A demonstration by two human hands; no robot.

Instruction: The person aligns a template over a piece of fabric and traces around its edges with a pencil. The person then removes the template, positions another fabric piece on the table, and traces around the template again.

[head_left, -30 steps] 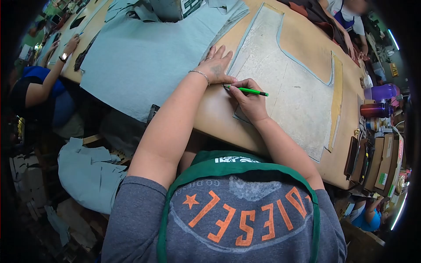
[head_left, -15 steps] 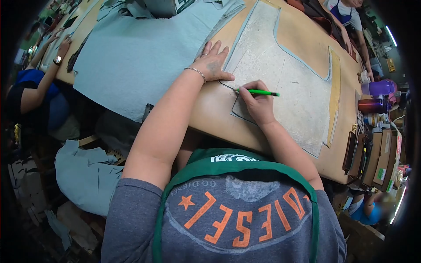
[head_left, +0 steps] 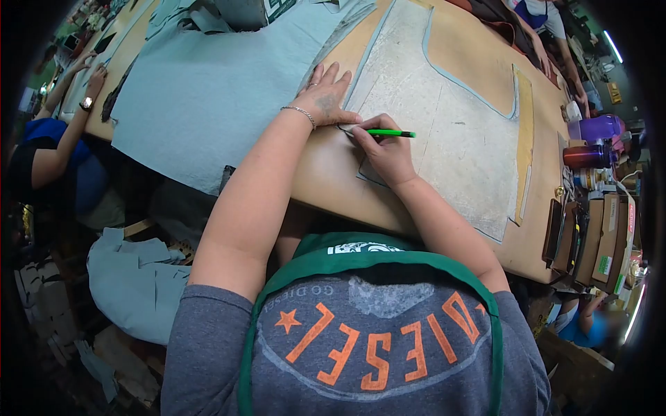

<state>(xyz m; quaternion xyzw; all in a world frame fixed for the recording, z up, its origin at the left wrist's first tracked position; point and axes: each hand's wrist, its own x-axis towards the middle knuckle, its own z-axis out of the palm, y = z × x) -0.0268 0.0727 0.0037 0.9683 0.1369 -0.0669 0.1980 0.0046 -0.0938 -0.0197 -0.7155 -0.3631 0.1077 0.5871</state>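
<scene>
Person [head_left: 444,388] is wearing a dark gray short-sleeved T-shirt [head_left: 208,347]; orange DIESEL lettering [head_left: 375,360] is curving across the chest, orange stars [head_left: 287,320] sitting at both ends. Green apron [head_left: 312,243] is covering part of it, white print [head_left: 361,248] showing, green straps [head_left: 247,360] running down both sides. Silver chain bracelet [head_left: 303,114] is circling the left wrist; ring [head_left: 314,84] and tattoo-like mark [head_left: 323,104] are showing on the left hand [head_left: 324,101].

Over right, purple container [head_left: 601,127], shiny reddish tumbler [head_left: 585,157] just beside it, cardboard boxes [head_left: 605,239] standing below, up top dark brown material [head_left: 498,21], bright tube light [head_left: 613,47], far left, wristwatch [head_left: 86,104] on another person's arm [head_left: 69,137]
</scene>
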